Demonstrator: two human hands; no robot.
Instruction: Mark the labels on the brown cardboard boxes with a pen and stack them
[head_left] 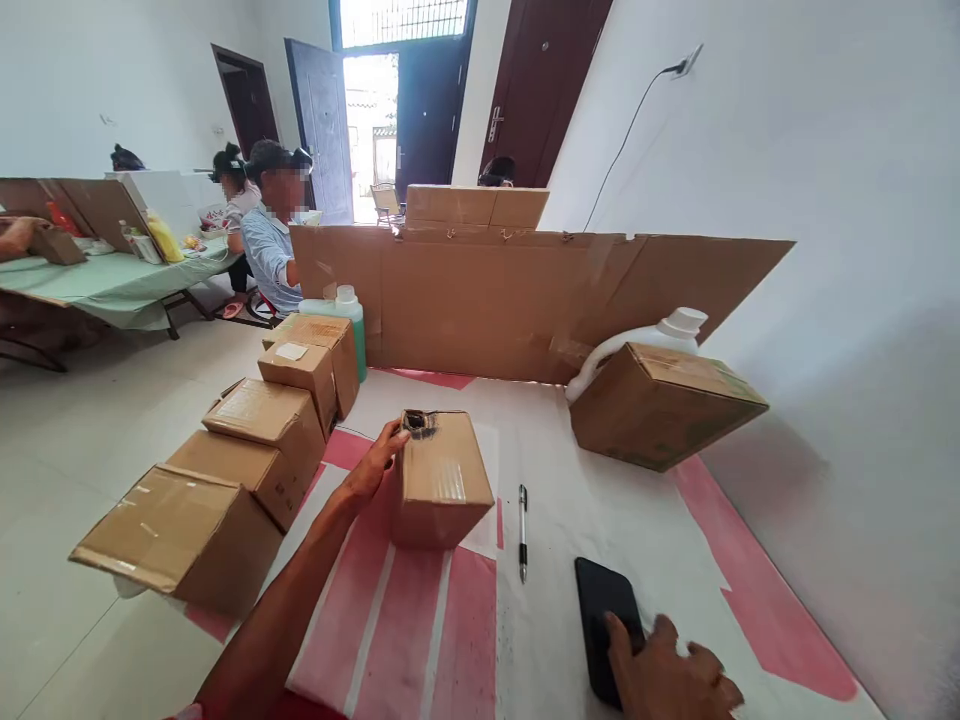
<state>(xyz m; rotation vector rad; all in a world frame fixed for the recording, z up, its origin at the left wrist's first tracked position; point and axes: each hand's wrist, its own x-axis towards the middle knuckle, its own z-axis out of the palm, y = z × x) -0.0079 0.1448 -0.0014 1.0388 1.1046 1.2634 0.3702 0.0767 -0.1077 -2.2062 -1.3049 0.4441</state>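
Two hands are in view. The left hand (373,466) is laid open against the left face of a small taped cardboard box (441,480) at mid-frame on the desk (570,470), nothing enclosed. The right hand (671,680), lower right, rests fingers-flat on a black phone (602,620), not clasping it. A pen (523,530) lies between box and phone, long axis running toward the viewer, nearer the right hand.
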